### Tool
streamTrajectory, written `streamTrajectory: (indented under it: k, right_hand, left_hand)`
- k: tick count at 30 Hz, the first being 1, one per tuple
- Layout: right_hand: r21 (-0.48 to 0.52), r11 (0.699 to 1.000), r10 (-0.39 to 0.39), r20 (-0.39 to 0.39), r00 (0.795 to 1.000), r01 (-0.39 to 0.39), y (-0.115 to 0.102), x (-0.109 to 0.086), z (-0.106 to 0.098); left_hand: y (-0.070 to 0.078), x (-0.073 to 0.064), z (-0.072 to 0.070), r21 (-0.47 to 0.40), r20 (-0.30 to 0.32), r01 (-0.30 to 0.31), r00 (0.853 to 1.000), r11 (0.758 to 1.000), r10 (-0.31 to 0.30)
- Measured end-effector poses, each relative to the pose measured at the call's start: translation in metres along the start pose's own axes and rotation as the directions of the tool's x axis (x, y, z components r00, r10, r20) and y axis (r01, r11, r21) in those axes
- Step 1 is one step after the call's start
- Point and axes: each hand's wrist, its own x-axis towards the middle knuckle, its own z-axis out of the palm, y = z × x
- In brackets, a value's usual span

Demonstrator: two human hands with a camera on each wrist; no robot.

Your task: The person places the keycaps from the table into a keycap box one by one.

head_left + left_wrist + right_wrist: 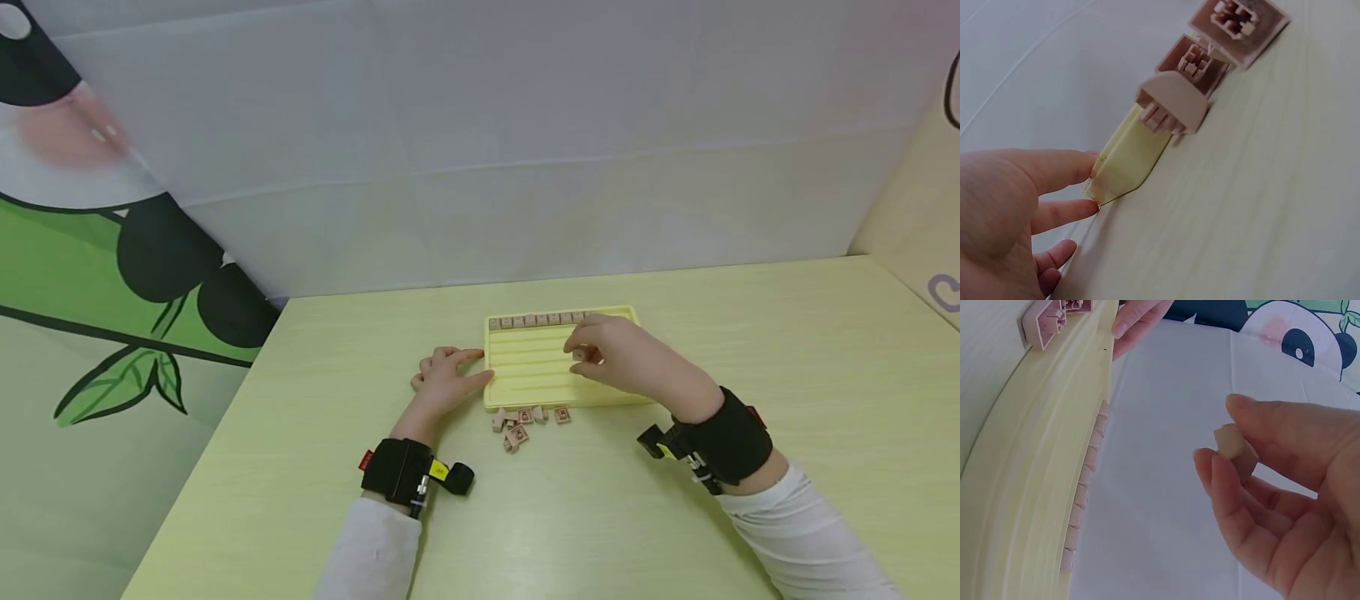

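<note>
A shallow yellow tray point(525, 383) with ridged rows lies on the table. Pinkish-brown keycaps point(542, 320) line its top row. My right hand point(618, 354) hovers over the tray's right part and pinches a single keycap point(1238, 452) between thumb and fingers. At the tray's left edge, my left hand point(447, 382) touches the rim with thumb and index fingertips, its fingers fairly straight. Several loose keycaps point(517, 433) lie in front of the tray, some tipped over; in the left wrist view a keycap point(1174, 103) shows its hollow underside.
The pale wooden table point(585, 517) extends around the tray. A white cloth backdrop point(480, 167) rises behind the table, with a printed panda and leaves point(127, 379) at the left. Each wrist wears a black strap point(396, 473) carrying a small camera.
</note>
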Motion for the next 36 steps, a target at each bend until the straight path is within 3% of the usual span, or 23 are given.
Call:
streamTrajectory:
  k: [12,20,30,36]
  right_hand:
    - [-0.059,0.998,-0.028,-0.029,0.999,0.026,-0.002,0.001,0.001]
    - [-0.055,0.998,0.010,-0.009,1.000,-0.010,-0.001,0.005,0.001]
    - [-0.029,1.000,0.004,-0.035,0.999,-0.005,0.004,0.004,-0.002]
    - [-0.072,0.997,0.021,-0.027,0.999,-0.022,0.012,0.003,0.000]
  left_hand:
    - [-0.001,0.001,-0.002,-0.005,-0.008,-0.005,1.000,1.000,0.005]
    - [0.000,0.000,-0.004,-0.015,-0.005,-0.004,1.000,1.000,0.004]
    - [0.000,-0.001,-0.005,-0.011,-0.005,0.004,1.000,1.000,-0.004]
    - [-0.001,0.001,0.000,-0.021,-0.009,0.000,1.000,1.000,0.000]
